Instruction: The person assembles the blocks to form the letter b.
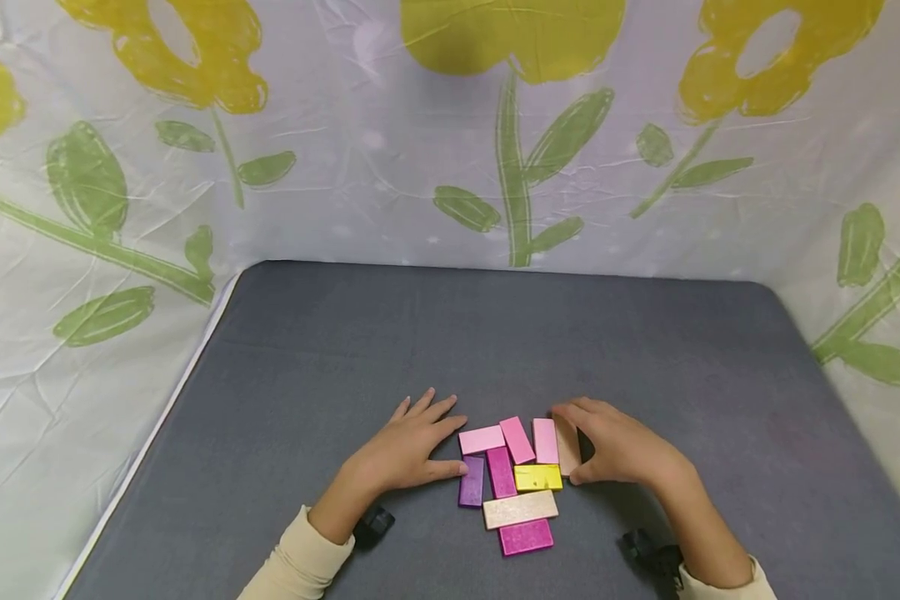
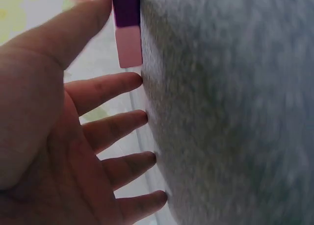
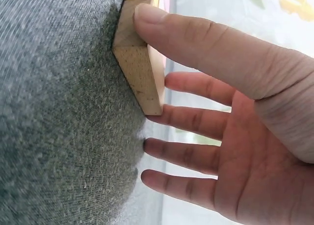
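A flat cluster of small wooden blocks lies on the dark table. My right hand pinches a plain wood block at the cluster's right side, thumb on its near end and fingertips by its far end. That block stands against a pink block and close to a yellow block. At the left side, my left hand lies with its fingers spread. Its thumb tip touches a purple block, and its index fingertip is right by a pale pink block.
A bright pink block and a magenta block lie inside the cluster. Nearer are a long pale wood block and another magenta block. The grey table meets a flower-printed curtain behind.
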{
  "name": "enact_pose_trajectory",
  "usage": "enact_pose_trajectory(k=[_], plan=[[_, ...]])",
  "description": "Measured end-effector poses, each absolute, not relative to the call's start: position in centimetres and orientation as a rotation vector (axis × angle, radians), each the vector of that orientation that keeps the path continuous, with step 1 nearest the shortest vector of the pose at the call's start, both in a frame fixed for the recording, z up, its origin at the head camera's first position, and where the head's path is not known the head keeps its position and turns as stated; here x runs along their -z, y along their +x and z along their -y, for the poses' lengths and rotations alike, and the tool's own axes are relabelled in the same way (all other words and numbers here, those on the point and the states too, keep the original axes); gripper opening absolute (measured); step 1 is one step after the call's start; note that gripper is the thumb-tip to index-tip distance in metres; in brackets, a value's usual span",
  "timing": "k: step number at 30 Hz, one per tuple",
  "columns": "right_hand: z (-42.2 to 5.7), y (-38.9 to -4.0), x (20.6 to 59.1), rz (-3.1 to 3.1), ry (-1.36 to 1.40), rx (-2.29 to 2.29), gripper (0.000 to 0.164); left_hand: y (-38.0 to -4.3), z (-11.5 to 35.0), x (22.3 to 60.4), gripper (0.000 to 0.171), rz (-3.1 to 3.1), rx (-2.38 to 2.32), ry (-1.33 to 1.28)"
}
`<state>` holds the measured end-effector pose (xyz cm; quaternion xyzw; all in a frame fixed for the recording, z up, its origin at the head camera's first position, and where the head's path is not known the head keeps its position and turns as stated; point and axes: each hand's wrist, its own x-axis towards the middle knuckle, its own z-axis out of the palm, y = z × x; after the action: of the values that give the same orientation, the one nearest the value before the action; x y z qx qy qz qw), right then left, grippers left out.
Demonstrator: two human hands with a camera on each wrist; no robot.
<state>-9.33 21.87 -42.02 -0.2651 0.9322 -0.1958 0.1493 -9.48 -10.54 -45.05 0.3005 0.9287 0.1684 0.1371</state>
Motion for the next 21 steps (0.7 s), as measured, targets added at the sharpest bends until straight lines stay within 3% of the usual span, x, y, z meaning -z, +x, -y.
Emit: enact_pose_trajectory(k=[15, 21], plan=[[-21.84, -9.37, 41.74, -2.662, -0.739, 0.564, 0.079, -9.52, 10.21, 45.37, 0.06, -2.76, -0.519, 0.914], [-21.76, -9.25, 41.7, -2.667, -0.773, 0.618, 0.067, -9.38, 10.05, 45.39, 0.052, -2.77, -0.566, 0.89]])
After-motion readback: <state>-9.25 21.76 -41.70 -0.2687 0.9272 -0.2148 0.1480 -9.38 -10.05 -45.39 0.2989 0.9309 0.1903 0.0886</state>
